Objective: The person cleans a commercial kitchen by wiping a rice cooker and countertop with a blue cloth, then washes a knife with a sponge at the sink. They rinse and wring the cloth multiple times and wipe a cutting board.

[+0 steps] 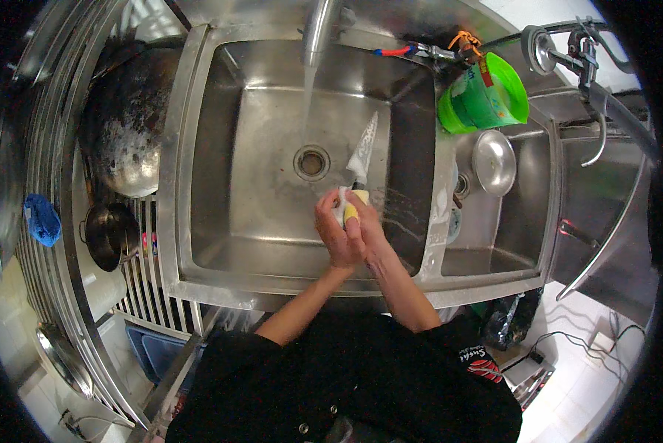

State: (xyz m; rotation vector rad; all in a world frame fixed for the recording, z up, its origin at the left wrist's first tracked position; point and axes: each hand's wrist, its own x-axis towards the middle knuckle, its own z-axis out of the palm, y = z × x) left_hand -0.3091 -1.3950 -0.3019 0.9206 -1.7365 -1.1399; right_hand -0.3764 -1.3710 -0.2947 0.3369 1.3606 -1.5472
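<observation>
Over the large stainless-steel sink basin, my left hand and my right hand are cupped together. Between them is a yellow sponge with white foam on it. A kitchen knife points up and away from my hands, its blade streaked with suds. Only a short dark part of its handle shows; the sponge and my fingers hide the rest. Which hand bears the knife's weight is not plain. Water runs from the metal faucet, left of the blade and apart from it.
A drain lies mid-basin. To the right, a green plastic container stands near a smaller basin holding a metal bowl. On the left are a blackened wok, a dark pot and a blue cloth on slatted racks.
</observation>
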